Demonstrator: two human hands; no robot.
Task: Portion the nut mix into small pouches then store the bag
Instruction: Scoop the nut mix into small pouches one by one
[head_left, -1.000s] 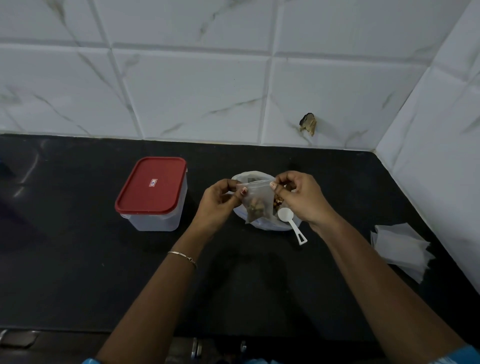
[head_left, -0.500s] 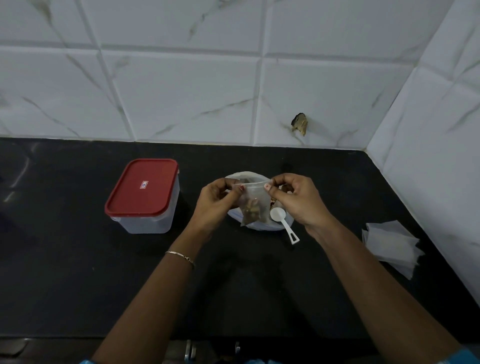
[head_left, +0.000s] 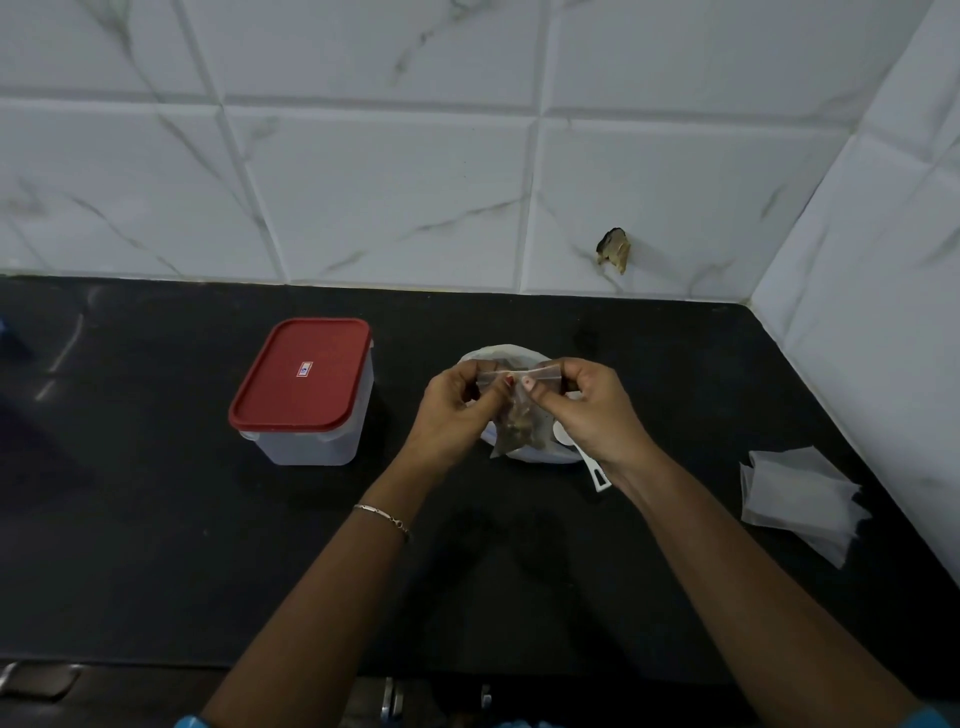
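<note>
Both hands meet just above the middle of my view. The left hand (head_left: 457, 410) and right hand (head_left: 587, 410) each pinch the top strip of the small pouch (head_left: 519, 434) between thumb and forefinger, and the two thumbs almost touch at mid-strip. The other fingers are curled in. The pouch hangs below that pinch with brown nut pieces bunched in its lower half. I cannot pick out single nuts through the film, nor tell whether the strip is sealed.

At 12 o'clock from the hands only the white rim of the nut mix bag (head_left: 498, 353) shows. The pouch and knuckles hide the rest. The white scoop (head_left: 598, 475) lies at 5 o'clock of the pouch. Its bowl is mostly covered by the right hand, and its handle end pokes out beside the wrist.

The tiled wall (head_left: 363, 182) runs along 12 o'clock and a side wall closes off 3 o'clock, so the two form a corner at about 2. A stack of empty pouches (head_left: 800, 499) sits at 4 o'clock near that side wall, well apart from the right forearm. The red-lidded container (head_left: 306, 384) stands at 9 o'clock, near the left hand but apart from it. From the forearms the black counter (head_left: 156, 545) stretches toward 6 o'clock as far as its front edge. Below that edge the metal fittings are too dark to identify.
</note>
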